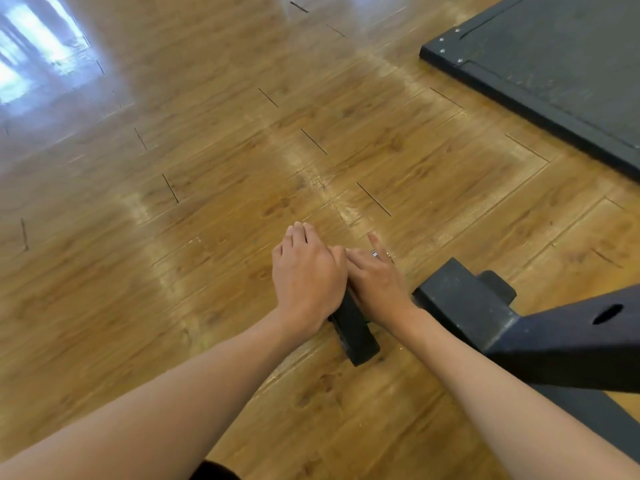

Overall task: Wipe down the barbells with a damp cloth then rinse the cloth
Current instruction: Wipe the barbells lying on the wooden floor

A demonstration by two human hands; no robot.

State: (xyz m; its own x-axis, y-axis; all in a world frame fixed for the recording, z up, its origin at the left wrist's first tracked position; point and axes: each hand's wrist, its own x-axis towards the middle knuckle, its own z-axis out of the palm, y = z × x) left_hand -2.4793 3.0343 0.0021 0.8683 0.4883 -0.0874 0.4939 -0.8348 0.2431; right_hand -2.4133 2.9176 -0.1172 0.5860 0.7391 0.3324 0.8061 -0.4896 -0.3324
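Two bare forearms (173, 403) reach out over the wooden floor (207, 202). The left grip (308, 278) and right grip (377, 282) touch side by side atop a black block (356, 332) on the floor, perhaps a rack foot. The right grip's fingers lie straight and apart. The left's bend downward, and I cannot tell whether they clasp a cloth. Just right of the right grip stands a black frame (485, 306).
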